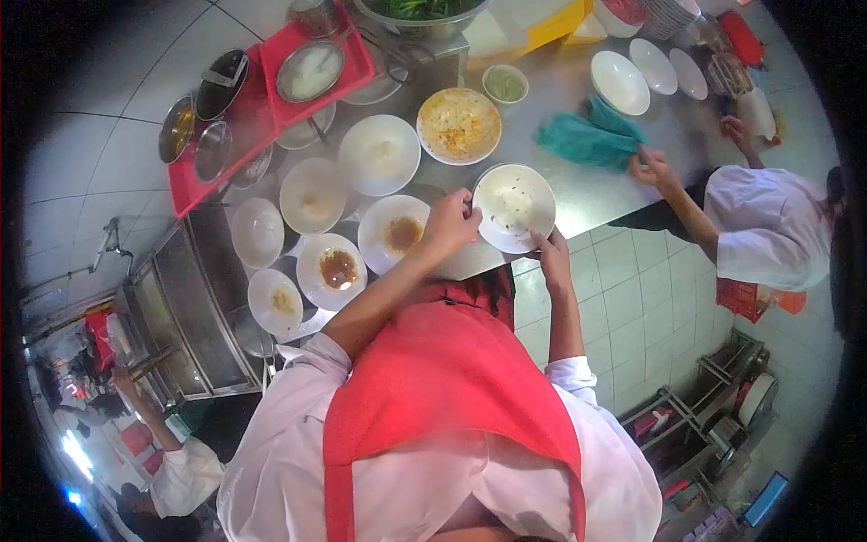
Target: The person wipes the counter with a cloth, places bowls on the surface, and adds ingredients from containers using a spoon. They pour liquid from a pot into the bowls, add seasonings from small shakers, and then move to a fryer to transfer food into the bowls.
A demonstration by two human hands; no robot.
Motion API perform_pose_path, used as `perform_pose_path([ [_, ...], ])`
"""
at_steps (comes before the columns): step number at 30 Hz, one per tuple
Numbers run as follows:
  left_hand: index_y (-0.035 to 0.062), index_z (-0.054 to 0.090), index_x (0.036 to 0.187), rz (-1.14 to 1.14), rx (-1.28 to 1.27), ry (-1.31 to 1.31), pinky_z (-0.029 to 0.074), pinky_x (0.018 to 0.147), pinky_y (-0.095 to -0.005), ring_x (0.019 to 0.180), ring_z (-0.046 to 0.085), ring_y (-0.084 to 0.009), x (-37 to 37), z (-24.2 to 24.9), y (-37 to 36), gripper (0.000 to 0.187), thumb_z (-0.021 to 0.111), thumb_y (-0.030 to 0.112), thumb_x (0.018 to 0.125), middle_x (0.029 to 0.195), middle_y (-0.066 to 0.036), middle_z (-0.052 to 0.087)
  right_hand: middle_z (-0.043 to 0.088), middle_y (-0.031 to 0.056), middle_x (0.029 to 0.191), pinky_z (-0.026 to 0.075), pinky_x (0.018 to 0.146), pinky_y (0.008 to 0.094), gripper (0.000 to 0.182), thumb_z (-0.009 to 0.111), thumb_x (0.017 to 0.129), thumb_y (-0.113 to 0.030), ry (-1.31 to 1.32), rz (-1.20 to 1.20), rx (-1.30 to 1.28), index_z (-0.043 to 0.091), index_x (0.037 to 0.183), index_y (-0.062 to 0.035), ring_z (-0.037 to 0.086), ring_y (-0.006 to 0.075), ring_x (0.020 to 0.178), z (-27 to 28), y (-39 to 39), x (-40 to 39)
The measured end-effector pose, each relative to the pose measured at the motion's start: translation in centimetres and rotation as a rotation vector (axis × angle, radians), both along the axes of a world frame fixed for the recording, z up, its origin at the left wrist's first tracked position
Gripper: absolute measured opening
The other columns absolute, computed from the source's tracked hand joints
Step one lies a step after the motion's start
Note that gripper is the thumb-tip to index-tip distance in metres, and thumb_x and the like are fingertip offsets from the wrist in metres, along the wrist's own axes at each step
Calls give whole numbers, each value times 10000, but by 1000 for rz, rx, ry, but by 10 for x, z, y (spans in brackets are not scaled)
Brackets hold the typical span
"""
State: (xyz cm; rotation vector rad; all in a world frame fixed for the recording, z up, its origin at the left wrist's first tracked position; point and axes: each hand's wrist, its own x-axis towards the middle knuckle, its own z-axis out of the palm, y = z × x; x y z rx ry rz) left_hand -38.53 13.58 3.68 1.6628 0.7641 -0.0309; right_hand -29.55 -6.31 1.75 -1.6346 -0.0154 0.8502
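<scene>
A white bowl [515, 208] with small dark flecks inside is held over the counter's front edge. My left hand [452, 223] grips its left rim with bent fingers. At its lower right, my right hand [553, 256] has fingers and thumb on the rim. Just left of my left hand is a bowl with brown sauce [403, 235]; another sauce bowl [338, 269] stands beside it. Behind are a bowl smeared with orange sauce [459, 126] and a white bowl with pale residue [384, 155].
Across the steel counter [578, 190], a co-worker's hand [652, 168] holds a green cloth [591, 135]. Red trays [361, 68] with metal bowls stand at the back left. White bowls [620, 83] are at the back right. Another person [185, 474] is at the lower left.
</scene>
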Motion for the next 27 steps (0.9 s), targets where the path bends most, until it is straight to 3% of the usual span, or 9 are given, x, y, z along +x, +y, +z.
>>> perform_pose_path([
  [2,-13,570,1012,-167,221,21,499,565,-371,584,638,-256,3,-13,12,305,619,210,811,645,-122,635,608,165,1046,543,715,335,399,540,847,-105,-15,-44,8,483,1205,61,631,228,877,-14,-2,1],
  [5,30,577,1055,-92,613,-51,484,572,-356,619,637,-223,11,9,33,329,645,234,806,714,-109,646,616,160,1003,556,653,316,375,537,836,-76,-18,-40,0,494,1183,58,640,221,826,-13,1,1],
  [7,44,588,1056,-54,751,-20,489,631,-400,705,635,-277,17,-1,47,333,645,244,796,734,-116,644,615,161,996,559,625,313,370,530,831,-66,-16,-45,-6,496,1177,61,641,219,814,-11,3,2],
  [9,22,578,1057,-329,953,70,497,646,-433,707,637,-314,20,-8,57,299,589,178,802,763,-136,647,615,162,989,563,597,311,365,524,826,-56,-16,-45,-11,499,1170,63,642,217,802,-10,4,1],
  [13,17,594,993,-462,965,144,502,651,-441,727,643,-318,21,-9,51,239,560,107,774,759,-152,645,629,160,926,567,572,306,327,515,802,-36,-52,-82,16,534,1104,88,648,219,745,-17,-5,2],
  [18,10,639,792,-563,852,61,497,673,-462,746,635,-351,7,-9,25,212,553,203,807,758,-200,634,643,172,885,563,595,311,303,540,772,-60,34,-187,0,571,1019,114,654,223,698,1,-21,-2],
  [24,31,646,819,-682,746,80,497,692,-451,732,634,-358,-7,12,10,242,620,269,781,799,-187,640,650,169,893,553,612,322,306,525,781,-85,-56,-192,33,577,1016,103,655,222,709,27,-13,17],
  [25,31,646,819,-677,748,79,497,692,-451,732,634,-358,-7,9,15,242,620,269,781,799,-187,640,652,164,895,552,609,316,307,527,779,-90,-71,-178,51,578,1014,101,655,220,714,32,-8,20],
  [27,-16,649,865,5,631,-436,502,691,-426,758,646,-343,0,2,44,307,651,268,748,853,-201,646,652,164,897,550,606,311,311,531,778,-99,-64,-157,77,577,1009,103,655,219,717,39,5,25],
])
